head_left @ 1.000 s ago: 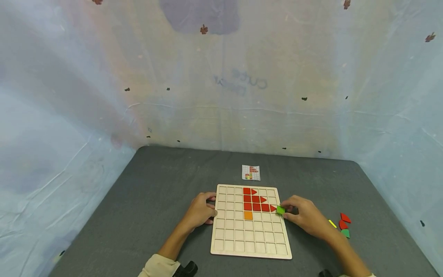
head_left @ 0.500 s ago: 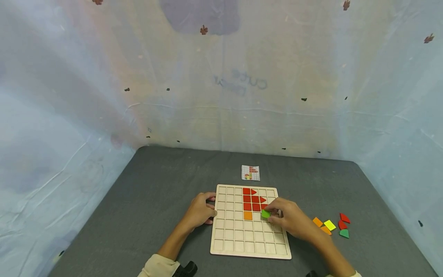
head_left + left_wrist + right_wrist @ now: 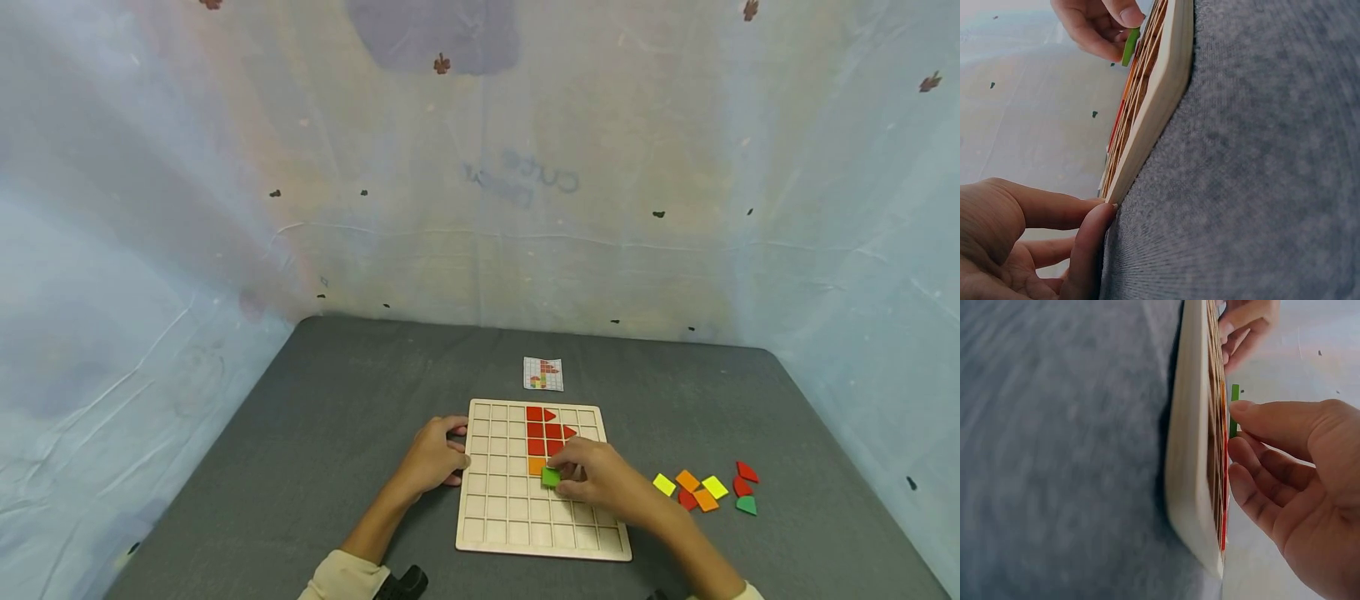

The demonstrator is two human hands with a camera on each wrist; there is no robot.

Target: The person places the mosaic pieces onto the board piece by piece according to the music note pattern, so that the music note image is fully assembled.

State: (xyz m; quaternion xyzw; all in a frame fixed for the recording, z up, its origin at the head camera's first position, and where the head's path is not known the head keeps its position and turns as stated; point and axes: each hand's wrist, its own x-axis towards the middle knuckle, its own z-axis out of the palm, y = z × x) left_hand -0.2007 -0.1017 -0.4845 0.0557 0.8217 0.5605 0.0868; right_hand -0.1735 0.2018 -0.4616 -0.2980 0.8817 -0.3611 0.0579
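My left hand (image 3: 435, 455): pinching grid board (image 3: 497, 508) at its edge. My right hand (image 3: 602, 475): pinching green tile (image 3: 551, 477). Head view only: loose tiles (image 3: 715, 487).

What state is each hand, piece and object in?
Left hand, holding the board's left edge
Right hand, pinching the green square
Green square, held over the board, unseated
Orange square on board, set in a cell
Red pieces on board, set in cells, partly hidden
Board, flat, partly filled
Loose pieces, right of the board
Card, lying pattern-up
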